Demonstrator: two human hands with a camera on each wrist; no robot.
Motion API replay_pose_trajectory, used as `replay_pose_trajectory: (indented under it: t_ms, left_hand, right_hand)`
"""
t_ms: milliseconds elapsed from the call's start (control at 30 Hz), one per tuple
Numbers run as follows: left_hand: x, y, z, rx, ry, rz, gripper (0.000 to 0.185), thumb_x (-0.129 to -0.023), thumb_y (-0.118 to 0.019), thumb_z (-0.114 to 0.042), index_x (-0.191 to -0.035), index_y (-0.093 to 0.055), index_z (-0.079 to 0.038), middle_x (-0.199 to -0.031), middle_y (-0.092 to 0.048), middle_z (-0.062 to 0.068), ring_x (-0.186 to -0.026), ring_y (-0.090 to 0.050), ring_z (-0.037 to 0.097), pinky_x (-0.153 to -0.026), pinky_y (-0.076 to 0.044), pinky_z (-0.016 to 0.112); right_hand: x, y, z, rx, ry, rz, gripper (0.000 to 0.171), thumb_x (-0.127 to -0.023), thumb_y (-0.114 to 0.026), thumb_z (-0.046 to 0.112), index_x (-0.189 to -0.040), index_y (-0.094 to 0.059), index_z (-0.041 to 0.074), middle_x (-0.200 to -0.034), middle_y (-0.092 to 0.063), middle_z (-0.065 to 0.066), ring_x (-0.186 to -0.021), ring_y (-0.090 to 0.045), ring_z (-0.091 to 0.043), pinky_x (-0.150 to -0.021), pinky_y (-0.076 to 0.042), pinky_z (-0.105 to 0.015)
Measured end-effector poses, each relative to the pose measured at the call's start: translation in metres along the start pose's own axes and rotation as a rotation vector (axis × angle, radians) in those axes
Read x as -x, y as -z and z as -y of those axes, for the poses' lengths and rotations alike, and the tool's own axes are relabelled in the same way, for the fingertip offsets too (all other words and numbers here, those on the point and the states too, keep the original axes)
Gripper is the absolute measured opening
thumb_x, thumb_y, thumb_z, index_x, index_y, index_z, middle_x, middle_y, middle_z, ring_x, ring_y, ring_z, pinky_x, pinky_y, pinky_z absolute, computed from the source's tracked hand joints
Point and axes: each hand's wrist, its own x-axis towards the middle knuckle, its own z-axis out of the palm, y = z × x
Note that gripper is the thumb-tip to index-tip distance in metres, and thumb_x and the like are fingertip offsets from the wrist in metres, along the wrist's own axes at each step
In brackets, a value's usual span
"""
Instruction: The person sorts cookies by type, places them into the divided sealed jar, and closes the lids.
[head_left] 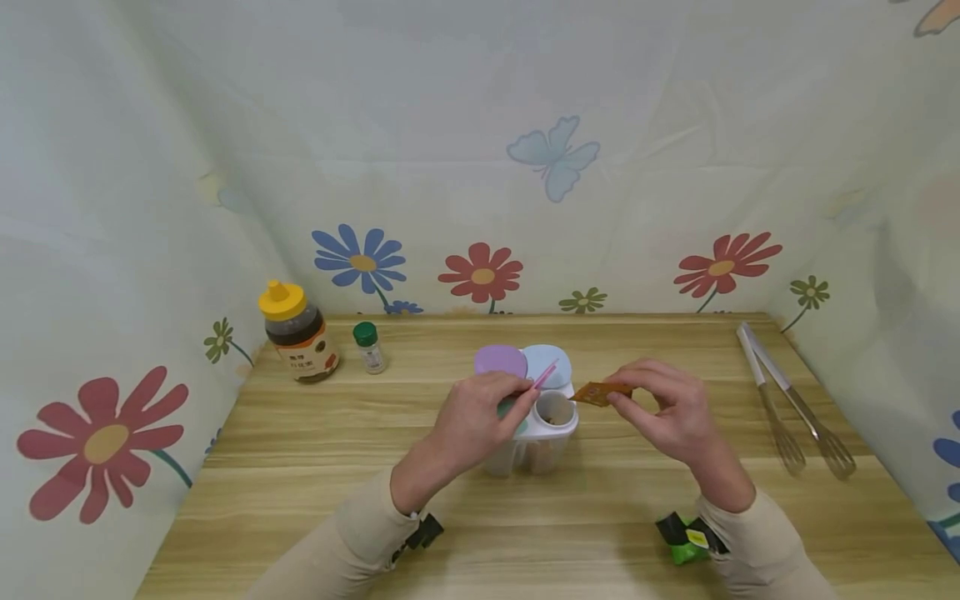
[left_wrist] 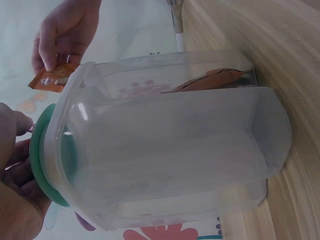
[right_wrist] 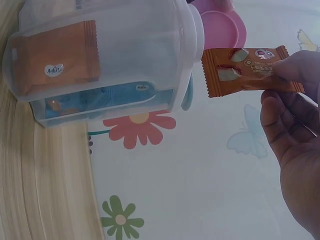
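Observation:
A clear storage box (left_wrist: 170,140) with several compartments stands on the table. My left hand (head_left: 465,425) pinches a pink lid (right_wrist: 220,30), tilted up beside the open round mouth (head_left: 556,409) of the front right compartment. Its other fingers are by the green lid (left_wrist: 42,155). An orange snack packet (right_wrist: 245,72) is pinched between the thumb and fingers of my right hand (head_left: 671,408), its far end at the rim of that mouth. Through the wall, another orange packet (right_wrist: 55,60) shows inside, with a blue packet (right_wrist: 107,102) in a neighbouring compartment.
Purple (head_left: 500,361) and blue (head_left: 542,355) lids cover the back compartments. At the back left stand a yellow-capped jar (head_left: 300,337) and a green-capped shaker (head_left: 370,350). Metal tongs (head_left: 787,383) lie on the right of the wooden table (head_left: 300,467). A patterned cloth hangs behind.

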Motion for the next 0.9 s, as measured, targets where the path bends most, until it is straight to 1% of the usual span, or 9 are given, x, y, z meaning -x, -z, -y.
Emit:
replay_pose_trajectory:
  t_ms: [233,367,567,733,900]
  left_hand:
    - [0.001,-0.002,0.001,0.009,0.001,-0.003,0.013,-0.09,-0.071,-0.023,-0.097,-0.075,-0.013,-0.087,-0.073,-0.004,-0.075,-0.065,0.004,-0.069,-0.055,0.02]
    - [0.001,-0.002,0.0,0.011,0.005,-0.002,0.012,-0.09,-0.071,-0.023,-0.096,-0.075,-0.013,-0.087,-0.073,-0.004,-0.075,-0.065,0.004,-0.069,-0.055,0.021]
    - [0.002,-0.002,0.001,0.015,-0.003,-0.011,0.012,-0.089,-0.071,-0.023,-0.096,-0.075,-0.013,-0.086,-0.073,-0.004,-0.074,-0.064,0.004,-0.069,-0.055,0.021]
    - [0.002,-0.003,0.001,0.011,-0.001,-0.006,0.013,-0.09,-0.071,-0.024,-0.097,-0.075,-0.013,-0.087,-0.073,-0.004,-0.076,-0.065,0.004,-0.07,-0.056,0.021]
    - [0.002,-0.002,0.001,0.013,0.004,-0.006,0.013,-0.09,-0.071,-0.024,-0.096,-0.075,-0.012,-0.087,-0.073,-0.004,-0.076,-0.065,0.004,-0.07,-0.056,0.02]
  right_hand:
    - [-0.003,-0.005,0.001,0.014,0.032,0.004,0.028,-0.066,-0.073,-0.019,-0.09,-0.072,-0.004,-0.084,-0.067,-0.015,-0.074,-0.061,-0.011,-0.069,-0.051,-0.012]
    - [-0.005,-0.007,0.002,-0.002,0.036,0.014,0.032,-0.065,-0.073,-0.021,-0.091,-0.072,-0.003,-0.085,-0.067,-0.015,-0.074,-0.06,-0.011,-0.069,-0.051,-0.013]
    - [-0.009,-0.013,0.005,0.02,0.026,0.036,0.037,-0.063,-0.073,-0.021,-0.094,-0.073,0.001,-0.086,-0.068,-0.011,-0.073,-0.061,-0.012,-0.067,-0.052,-0.016]
    - [-0.009,-0.016,0.005,0.03,0.038,0.033,0.035,-0.063,-0.075,-0.019,-0.092,-0.073,0.001,-0.085,-0.068,-0.011,-0.072,-0.061,-0.013,-0.064,-0.051,-0.018]
    - [-0.012,-0.019,0.007,0.002,0.044,0.039,0.034,-0.063,-0.074,-0.02,-0.092,-0.072,-0.001,-0.084,-0.068,-0.011,-0.073,-0.061,-0.013,-0.066,-0.052,-0.017]
